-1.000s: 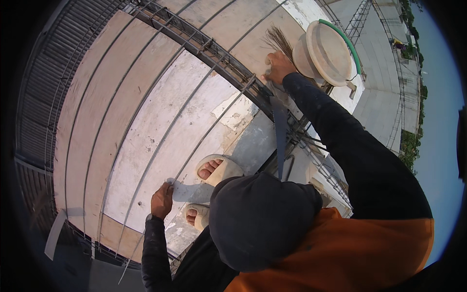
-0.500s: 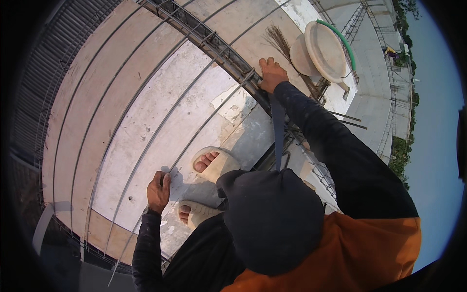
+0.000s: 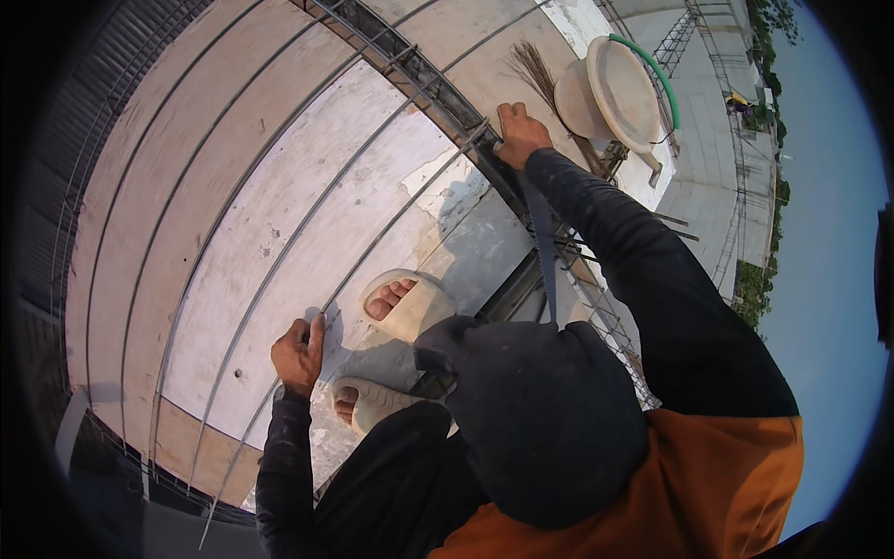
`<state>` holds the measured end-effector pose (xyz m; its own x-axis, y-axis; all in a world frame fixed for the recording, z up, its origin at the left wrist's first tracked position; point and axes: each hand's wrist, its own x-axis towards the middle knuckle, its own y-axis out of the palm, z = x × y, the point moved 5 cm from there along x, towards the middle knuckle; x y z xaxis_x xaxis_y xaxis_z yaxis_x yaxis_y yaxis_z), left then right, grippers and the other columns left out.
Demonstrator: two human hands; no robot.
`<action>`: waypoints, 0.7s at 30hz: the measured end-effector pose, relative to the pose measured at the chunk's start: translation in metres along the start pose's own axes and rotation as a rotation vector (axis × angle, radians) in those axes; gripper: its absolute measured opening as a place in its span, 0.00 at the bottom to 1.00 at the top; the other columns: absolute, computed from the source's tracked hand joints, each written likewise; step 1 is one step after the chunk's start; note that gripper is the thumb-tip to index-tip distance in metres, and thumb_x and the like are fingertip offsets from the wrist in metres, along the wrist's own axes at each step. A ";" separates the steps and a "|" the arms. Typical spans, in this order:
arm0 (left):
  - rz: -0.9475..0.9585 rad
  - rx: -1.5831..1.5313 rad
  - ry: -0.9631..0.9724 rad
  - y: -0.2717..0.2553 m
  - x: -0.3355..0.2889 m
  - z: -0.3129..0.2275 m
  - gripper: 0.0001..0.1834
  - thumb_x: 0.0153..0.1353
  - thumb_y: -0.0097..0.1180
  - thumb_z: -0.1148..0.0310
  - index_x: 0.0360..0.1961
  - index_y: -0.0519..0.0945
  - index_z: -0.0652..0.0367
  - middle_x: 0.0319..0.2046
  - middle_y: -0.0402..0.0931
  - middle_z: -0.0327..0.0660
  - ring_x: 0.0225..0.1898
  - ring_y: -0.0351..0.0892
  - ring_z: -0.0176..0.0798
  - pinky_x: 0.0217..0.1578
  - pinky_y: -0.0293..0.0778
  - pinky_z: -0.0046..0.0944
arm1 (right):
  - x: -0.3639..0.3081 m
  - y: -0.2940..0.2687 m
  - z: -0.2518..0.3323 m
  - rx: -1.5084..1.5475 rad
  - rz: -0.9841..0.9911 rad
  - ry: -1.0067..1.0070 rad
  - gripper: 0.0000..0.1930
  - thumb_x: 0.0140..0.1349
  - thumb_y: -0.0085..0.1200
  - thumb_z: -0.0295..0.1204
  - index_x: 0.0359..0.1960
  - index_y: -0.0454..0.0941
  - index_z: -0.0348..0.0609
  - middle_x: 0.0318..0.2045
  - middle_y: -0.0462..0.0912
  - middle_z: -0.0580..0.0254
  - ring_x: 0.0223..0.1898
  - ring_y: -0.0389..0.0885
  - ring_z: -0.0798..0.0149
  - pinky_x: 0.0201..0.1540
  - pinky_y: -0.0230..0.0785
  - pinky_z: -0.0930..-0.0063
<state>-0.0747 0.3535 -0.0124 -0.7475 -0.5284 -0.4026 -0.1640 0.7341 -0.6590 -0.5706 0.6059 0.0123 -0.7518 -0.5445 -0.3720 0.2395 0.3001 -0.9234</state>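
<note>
Long thin steel rods (image 3: 250,321) run over pale boards (image 3: 270,219) toward a steel reinforcement cage (image 3: 424,79). My left hand (image 3: 300,354) is closed around the rod nearest my feet, its thumb lying along the rod. Farther off to the right, my right hand (image 3: 520,138) is bent over the cage's edge, close to the end of that same rod. Its fingers are curled, and what lies under them is hidden. A flat blue-grey strip (image 3: 540,247) runs down from below this hand and disappears behind dark cloth (image 3: 549,419).
Beyond my right hand, a pale round basin (image 3: 622,93) with a green hose (image 3: 663,74) stands beside a stick broom (image 3: 535,74). My sandalled feet (image 3: 396,298) rest on the boards. Corrugated sheeting (image 3: 74,102) borders the far left; more cages (image 3: 740,186) lie at right.
The view has shifted slightly, carrying the boards and rods a little leftward in the picture. Both hands keep their places on the rod and at the cage; their grips look the same.
</note>
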 end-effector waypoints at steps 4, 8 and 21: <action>-0.004 0.001 0.010 -0.001 0.001 0.001 0.24 0.71 0.65 0.51 0.27 0.81 0.62 0.21 0.80 0.54 0.24 0.82 0.61 0.28 0.75 0.51 | -0.002 -0.001 0.001 0.026 0.008 0.006 0.31 0.53 0.72 0.32 0.57 0.70 0.41 0.55 0.75 0.40 0.55 0.84 0.36 0.57 0.79 0.46; 0.012 -0.044 0.011 -0.004 0.004 0.005 0.24 0.71 0.65 0.51 0.26 0.81 0.62 0.21 0.80 0.54 0.24 0.83 0.61 0.28 0.75 0.50 | -0.003 -0.001 -0.001 0.025 0.006 -0.002 0.34 0.53 0.73 0.34 0.59 0.69 0.41 0.57 0.74 0.40 0.54 0.84 0.34 0.57 0.79 0.45; -0.035 0.047 -0.048 0.035 0.032 -0.034 0.27 0.73 0.59 0.46 0.25 0.79 0.58 0.20 0.79 0.54 0.24 0.81 0.63 0.28 0.75 0.54 | 0.002 -0.004 -0.001 0.010 0.104 0.025 0.35 0.53 0.72 0.35 0.61 0.68 0.40 0.59 0.74 0.38 0.54 0.83 0.31 0.58 0.78 0.44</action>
<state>-0.1263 0.3766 -0.0265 -0.7097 -0.5745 -0.4079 -0.1585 0.6943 -0.7020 -0.5735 0.6046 0.0150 -0.7376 -0.4911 -0.4634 0.3231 0.3459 -0.8809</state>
